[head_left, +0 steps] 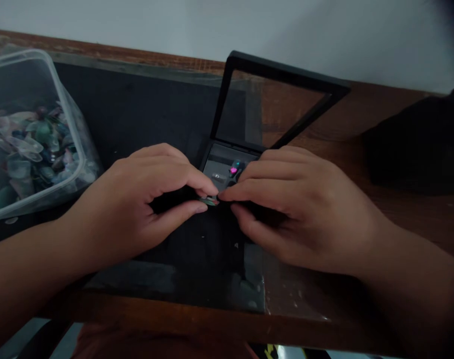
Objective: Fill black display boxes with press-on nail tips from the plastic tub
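My left hand (pixel 157 192) pinches a small flat greenish-pink stone (pixel 211 201) between thumb and fingertips, just in front of a small black case. My right hand (pixel 290 199) reaches over the case's right side. Its index fingertip is beside the pinched stone, with the thumb a little apart below it; the other fingers are bent and partly hidden. The case's lid (pixel 227 94), a black frame around a clear window, stands raised and tilted back. On the grey inside of the case (pixel 221 153), a shiny pink-and-teal piece (pixel 234 168) shows beside a small pale label (pixel 218 176).
At the left stands a clear plastic tub (pixel 77 144) with many mixed coloured stones (pixel 36 139). A black mat (pixel 148 109) covers part of the wooden table (pixel 155 309). Clear sheeting overlaps its edges. A dark bulky object (pixel 417 144) is at the right, before a pale wall.
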A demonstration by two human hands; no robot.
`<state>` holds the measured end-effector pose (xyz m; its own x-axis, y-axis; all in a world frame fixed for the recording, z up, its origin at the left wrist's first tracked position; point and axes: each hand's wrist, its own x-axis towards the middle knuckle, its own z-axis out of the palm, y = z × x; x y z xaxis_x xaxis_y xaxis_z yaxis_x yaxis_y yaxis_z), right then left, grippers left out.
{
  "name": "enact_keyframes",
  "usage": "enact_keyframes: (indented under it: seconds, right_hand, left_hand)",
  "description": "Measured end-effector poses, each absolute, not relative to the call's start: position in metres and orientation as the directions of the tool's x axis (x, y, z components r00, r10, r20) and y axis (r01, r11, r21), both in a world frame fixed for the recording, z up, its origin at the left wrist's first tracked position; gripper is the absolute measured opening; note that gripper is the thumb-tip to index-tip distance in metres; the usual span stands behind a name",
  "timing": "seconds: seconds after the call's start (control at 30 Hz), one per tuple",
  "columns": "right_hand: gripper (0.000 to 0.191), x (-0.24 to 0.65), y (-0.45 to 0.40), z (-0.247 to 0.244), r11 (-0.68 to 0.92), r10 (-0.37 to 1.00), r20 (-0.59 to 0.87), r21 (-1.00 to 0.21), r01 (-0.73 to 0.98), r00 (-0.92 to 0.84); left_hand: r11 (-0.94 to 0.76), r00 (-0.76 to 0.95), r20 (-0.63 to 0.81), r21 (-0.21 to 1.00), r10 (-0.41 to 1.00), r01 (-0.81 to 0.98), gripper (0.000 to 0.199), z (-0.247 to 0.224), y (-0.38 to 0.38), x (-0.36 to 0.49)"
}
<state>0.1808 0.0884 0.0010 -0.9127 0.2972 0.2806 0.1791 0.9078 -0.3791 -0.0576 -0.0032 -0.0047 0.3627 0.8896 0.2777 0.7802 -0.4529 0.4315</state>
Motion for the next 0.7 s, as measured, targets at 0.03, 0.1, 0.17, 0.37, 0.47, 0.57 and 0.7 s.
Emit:
enact_keyframes:
  seconds: [0.03, 0.1, 0.17, 0.37, 0.47, 0.57, 0.7]
  right_hand:
    - [0.018, 0.181, 0.088, 0.001, 0.912, 0.291, 0.287, -0.371, 0.174, -0.913]
    - [0.017, 0.181, 0.088, 0.001, 0.919, 0.279, 0.295, -0.357, 0.165, -0.914]
    - [0.016, 0.181, 0.088, 0.002, 0.923, 0.265, 0.305, -0.355, 0.149, -0.914]
    - [0.022, 0.181, 0.086, 0.000, 0.934, 0.258, 0.383, -0.334, 0.128, -0.887]
    - [0.021, 0.181, 0.085, 0.000, 0.939, 0.269, 0.415, -0.314, 0.140, -0.869]
    - [0.022, 0.180, 0.084, 0.000, 0.924, 0.302, 0.435, -0.353, 0.147, -0.849]
    - [0.021, 0.178, 0.082, 0.000, 0.888, 0.345, 0.441, -0.439, 0.136, -0.828]
  left_hand:
    - [-0.451, 0.356, 0.285, 0.422, 0.890, 0.786, 0.014, -0.005, -0.004, -0.058]
    - [-0.452, 0.347, 0.307, 0.405, 0.886, 0.795, 0.013, -0.004, -0.005, -0.058]
    - [-0.456, 0.340, 0.330, 0.395, 0.881, 0.798, 0.012, -0.004, -0.006, -0.057]
    - [-0.510, 0.361, 0.398, 0.379, 0.843, 0.772, 0.012, 0.005, -0.006, -0.054]
    - [-0.507, 0.353, 0.400, 0.396, 0.846, 0.766, 0.012, 0.008, -0.007, -0.053]
    - [-0.480, 0.324, 0.397, 0.404, 0.859, 0.778, 0.009, 0.006, -0.008, -0.053]
    - [-0.436, 0.286, 0.377, 0.413, 0.881, 0.800, 0.009, 0.002, -0.011, -0.054]
